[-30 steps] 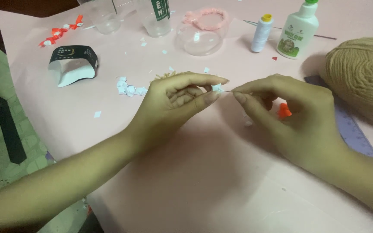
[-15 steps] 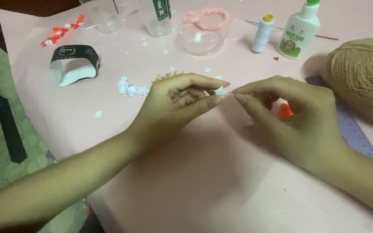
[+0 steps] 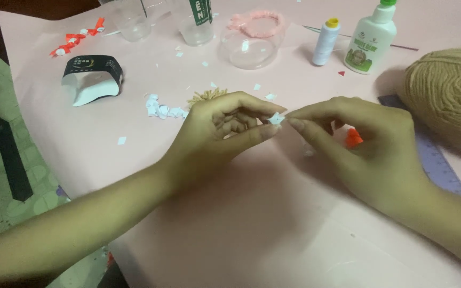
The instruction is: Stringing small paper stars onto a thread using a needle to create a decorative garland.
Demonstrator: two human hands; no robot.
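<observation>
Paper scrap [image 3: 276,118], small and white, sits above the pink bench [image 3: 230,229], pinched between left hand [image 3: 225,130] and right hand [image 3: 364,144] fingertips; advise light, even pressure, steady wrists

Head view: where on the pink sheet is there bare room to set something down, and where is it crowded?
Bare pink sheet lies near the viewer, below the left hand and right hand. Another gap sits between the black-and-white holder and the left forearm. The far edge is crowded: clear cups, thread spool, glue bottle, yarn ball.
</observation>
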